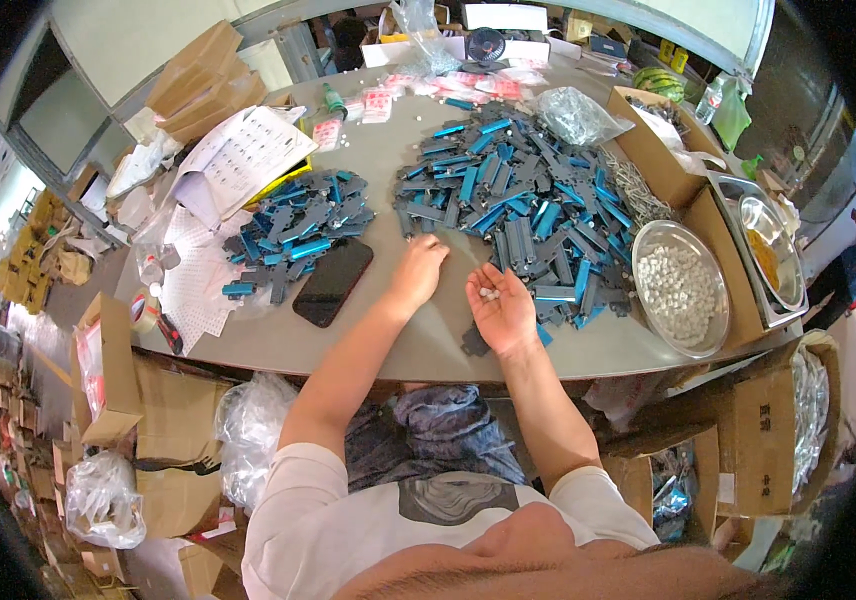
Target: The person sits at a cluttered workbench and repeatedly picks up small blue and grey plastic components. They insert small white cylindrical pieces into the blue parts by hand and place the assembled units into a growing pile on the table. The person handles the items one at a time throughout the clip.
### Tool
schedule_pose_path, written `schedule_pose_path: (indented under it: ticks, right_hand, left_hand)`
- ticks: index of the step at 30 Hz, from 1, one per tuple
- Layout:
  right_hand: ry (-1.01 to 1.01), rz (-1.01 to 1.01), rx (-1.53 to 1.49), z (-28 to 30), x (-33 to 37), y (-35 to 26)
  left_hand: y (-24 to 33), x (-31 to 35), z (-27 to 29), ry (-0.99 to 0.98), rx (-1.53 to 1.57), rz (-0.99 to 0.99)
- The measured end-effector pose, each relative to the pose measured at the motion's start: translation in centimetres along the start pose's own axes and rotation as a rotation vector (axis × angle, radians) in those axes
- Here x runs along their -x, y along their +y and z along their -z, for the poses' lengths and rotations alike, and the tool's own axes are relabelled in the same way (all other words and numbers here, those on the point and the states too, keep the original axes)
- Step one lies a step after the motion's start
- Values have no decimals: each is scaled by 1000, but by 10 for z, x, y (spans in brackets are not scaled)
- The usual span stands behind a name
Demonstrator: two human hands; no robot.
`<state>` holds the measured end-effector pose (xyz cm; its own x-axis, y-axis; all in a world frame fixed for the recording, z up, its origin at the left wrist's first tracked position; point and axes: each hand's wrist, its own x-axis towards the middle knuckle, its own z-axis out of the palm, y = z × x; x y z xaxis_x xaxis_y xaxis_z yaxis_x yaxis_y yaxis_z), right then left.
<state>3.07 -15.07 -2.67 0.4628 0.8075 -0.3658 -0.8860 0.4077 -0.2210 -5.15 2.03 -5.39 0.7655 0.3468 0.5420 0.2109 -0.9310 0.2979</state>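
Note:
My right hand (pixel 504 312) is turned palm up with its fingers curled, cupping a few small white pieces (pixel 489 294). My left hand (pixel 420 268) is back up, fingers bent and closed, at the near left edge of a big pile of dark grey and blue hinge-like parts (pixel 523 190); what its fingertips hold, if anything, is hidden. Beside my right hand stands a round metal bowl (pixel 656 326) full of similar white pieces. A smaller pile of the same grey and blue parts (pixel 298 222) lies to the left, past a black phone (pixel 333 283).
Loose metal screws or pins (pixel 640 188) lie by the large pile. Cardboard boxes (pixel 663 155) and a metal tray (pixel 763 245) line the right edge. Papers (pixel 238 160) and a tape roll (pixel 144 318) lie left. Clear plastic bags (pixel 578 115) and a small fan (pixel 485 44) are farther back.

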Motion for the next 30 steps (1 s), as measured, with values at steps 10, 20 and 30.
schedule_pose_path:
  ticks: [10,20,30]
  right_hand:
    - [-244,39,-262,0,4,-68]
    - [694,1632,2361,-14,67,-216]
    - [-816,1062,2453,-18,10,-50]
  left_hand:
    - [69,-20,54,-45,671,288]
    - [102,40,32,-320,289,133]
    - [60,32,57,-460,414,333]
